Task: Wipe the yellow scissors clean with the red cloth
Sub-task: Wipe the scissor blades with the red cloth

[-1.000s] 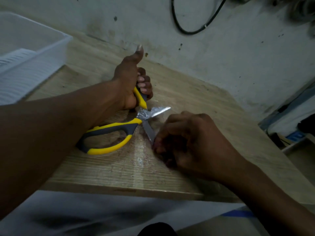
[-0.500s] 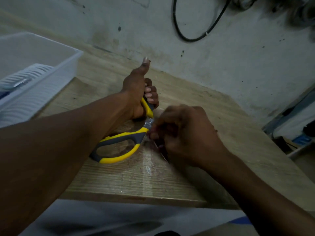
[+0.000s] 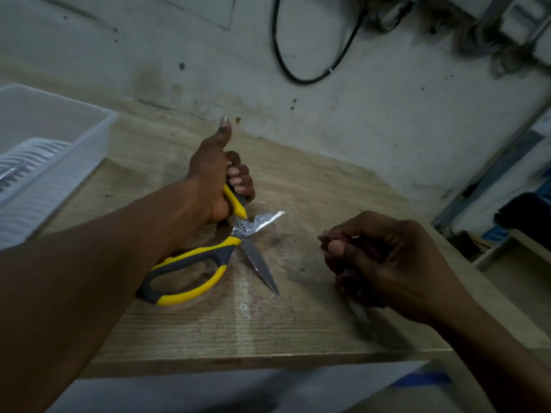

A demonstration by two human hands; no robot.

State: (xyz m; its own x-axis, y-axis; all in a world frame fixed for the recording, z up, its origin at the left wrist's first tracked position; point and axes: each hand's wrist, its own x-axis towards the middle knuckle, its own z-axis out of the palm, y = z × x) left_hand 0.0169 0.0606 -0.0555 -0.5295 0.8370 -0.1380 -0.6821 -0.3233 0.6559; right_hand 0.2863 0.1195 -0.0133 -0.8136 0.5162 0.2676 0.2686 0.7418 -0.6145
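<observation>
While your left hand grips the upper handle of the scissors, fingers curled round it and thumb pointing straight up, the scissors lie wide open on the table. Their lower handle loop, yellow and dark grey, rests flat on the wood beside your left forearm. One blade points away to the right, its surface dull with a pale, crinkled film; the other blade points toward you and to the right, its tip touching the table. The pivot sits just below your left fist.

Your right hand is well apart from the blades, off to the right and raised slightly above the table. Its fingers are curled in tight around the cloth, which shows only as dark red folds between thumb and fingertips and below the palm. A pale sliver pokes out under that hand; you cannot tell from this view what it is.

Whitish smears mark the wood in front of the scissors, near the table's front edge. At far left a white plastic bin stands on the table, holding a ribbed white tray. Behind the table a stained wall rises, with a black cable hanging in a loop on it.
</observation>
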